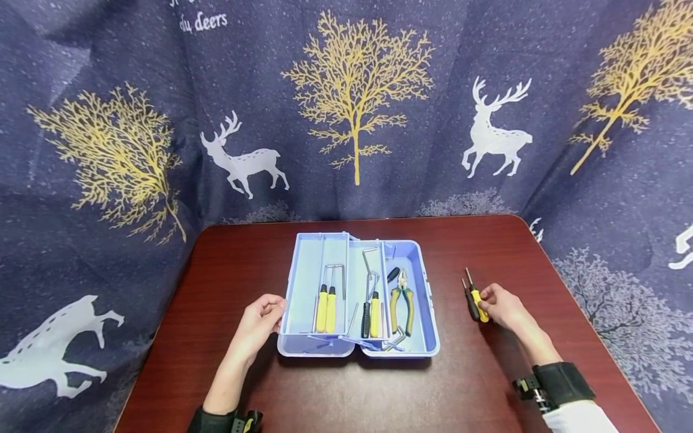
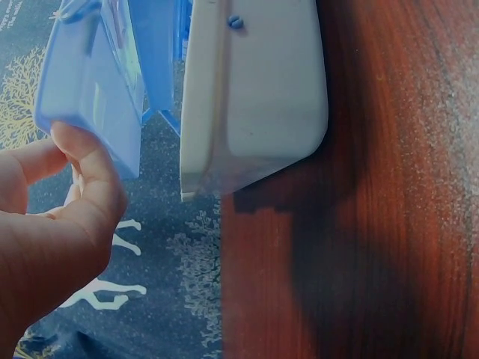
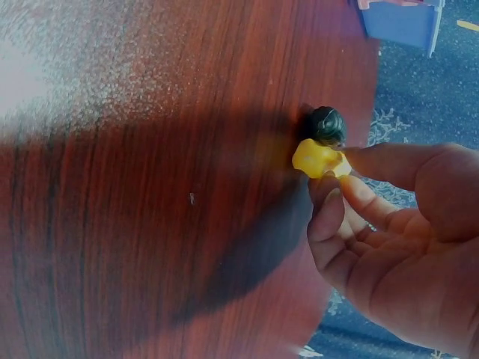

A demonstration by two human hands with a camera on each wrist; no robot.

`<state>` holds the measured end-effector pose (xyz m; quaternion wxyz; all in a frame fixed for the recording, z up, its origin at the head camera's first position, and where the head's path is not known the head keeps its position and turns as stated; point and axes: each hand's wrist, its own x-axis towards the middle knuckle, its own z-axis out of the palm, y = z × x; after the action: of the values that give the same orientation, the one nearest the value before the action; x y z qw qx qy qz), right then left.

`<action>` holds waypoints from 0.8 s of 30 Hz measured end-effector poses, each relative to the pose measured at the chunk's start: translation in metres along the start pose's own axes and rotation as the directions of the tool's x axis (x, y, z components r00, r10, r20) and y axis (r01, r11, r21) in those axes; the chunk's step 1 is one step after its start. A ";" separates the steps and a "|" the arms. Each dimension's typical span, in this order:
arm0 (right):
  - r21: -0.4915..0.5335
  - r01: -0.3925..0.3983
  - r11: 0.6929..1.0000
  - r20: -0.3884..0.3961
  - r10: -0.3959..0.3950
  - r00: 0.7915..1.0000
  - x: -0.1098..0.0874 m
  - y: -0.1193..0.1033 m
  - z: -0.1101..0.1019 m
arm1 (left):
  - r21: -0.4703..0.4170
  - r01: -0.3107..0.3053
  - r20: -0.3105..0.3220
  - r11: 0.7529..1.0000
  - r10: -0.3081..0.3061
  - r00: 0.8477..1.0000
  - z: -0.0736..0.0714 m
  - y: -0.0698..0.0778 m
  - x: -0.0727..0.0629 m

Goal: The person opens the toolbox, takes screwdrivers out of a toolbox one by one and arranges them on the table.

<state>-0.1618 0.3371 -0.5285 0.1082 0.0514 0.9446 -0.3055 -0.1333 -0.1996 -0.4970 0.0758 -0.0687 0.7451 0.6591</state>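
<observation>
My left hand (image 1: 260, 323) pinches the outer edge of the upper tray (image 1: 304, 258) of a blue tool box (image 1: 428, 313). In the left wrist view thumb and fingers meet at the tray's corner (image 2: 82, 90). On the right of the table, my right hand (image 1: 503, 305) pinches the handle of a yellow screwdriver (image 1: 477, 297) between thumb and fingers. Right against it lies a black-handled screwdriver (image 1: 472, 308), both shafts pointing away from me. From the right wrist, the yellow handle end (image 3: 314, 158) shows beside the black one (image 3: 326, 126).
The box stands unfolded mid-table. Its left tray holds two yellow-handled screwdrivers (image 1: 326, 313) and a hex key (image 1: 341, 276). More screwdrivers and hex keys lie in the middle tray (image 1: 357, 252); pliers (image 1: 403, 300) lie in the right compartment. A printed curtain (image 1: 379, 204) hangs behind the table.
</observation>
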 end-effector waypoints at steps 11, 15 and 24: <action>0.015 -0.001 1.000 0.004 0.001 1.000 -0.001 0.000 0.000 | 0.007 0.011 0.003 1.000 -0.011 1.000 -0.001 0.000 -0.002; 0.020 0.001 1.000 0.004 -0.001 1.000 -0.001 0.001 0.000 | 0.001 0.012 0.006 1.000 -0.012 1.000 -0.001 0.000 -0.001; -0.045 0.052 0.998 -0.057 -0.055 0.997 -0.006 -0.005 -0.004 | 0.014 0.005 -0.002 1.000 -0.005 1.000 -0.002 0.002 -0.002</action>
<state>-0.1578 0.3354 -0.5215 0.0737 0.0326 0.9547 -0.2863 -0.1317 -0.2010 -0.4949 0.0773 -0.0705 0.7496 0.6536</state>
